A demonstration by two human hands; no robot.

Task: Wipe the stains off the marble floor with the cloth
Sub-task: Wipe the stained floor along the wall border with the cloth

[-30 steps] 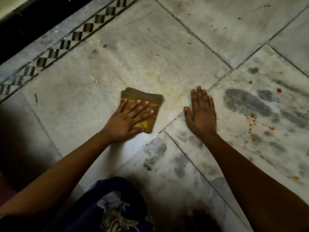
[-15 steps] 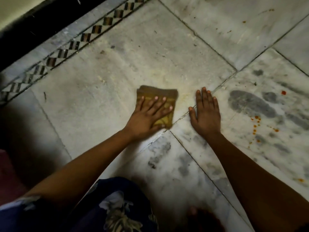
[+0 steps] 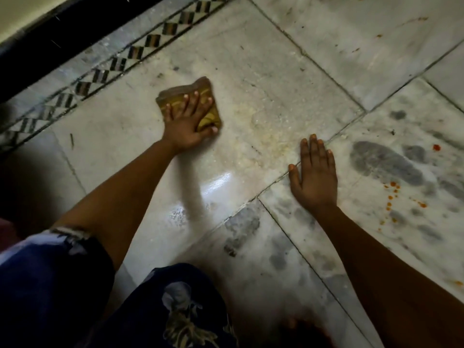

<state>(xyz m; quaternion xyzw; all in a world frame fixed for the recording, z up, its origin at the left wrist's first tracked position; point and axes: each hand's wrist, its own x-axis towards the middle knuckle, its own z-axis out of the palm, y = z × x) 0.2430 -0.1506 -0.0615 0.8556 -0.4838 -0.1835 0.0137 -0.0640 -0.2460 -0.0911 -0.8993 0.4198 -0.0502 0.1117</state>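
A folded yellow-brown cloth [image 3: 175,95] lies on the marble floor [image 3: 263,79] near the patterned border. My left hand [image 3: 187,121] presses flat on the cloth with spread fingers, its thumb along the cloth's right edge. My right hand [image 3: 313,174] rests flat on the floor, fingers straight, across a tile joint. A pale yellowish smear [image 3: 266,144] spreads between the hands. Orange-red spots [image 3: 393,197] and dark grey smudges [image 3: 384,163] mark the tile to the right of my right hand.
A checkered inlay border [image 3: 110,69] runs diagonally at the upper left, beside a dark skirting [image 3: 62,38]. My knee in dark floral fabric [image 3: 175,312] fills the bottom. A wet shiny patch [image 3: 213,187] lies near my left forearm. More grey smudges [image 3: 241,227] sit below.
My left hand has slid the cloth away from my right hand, up and to the left toward the patterned border. My right hand stays planted on the floor.
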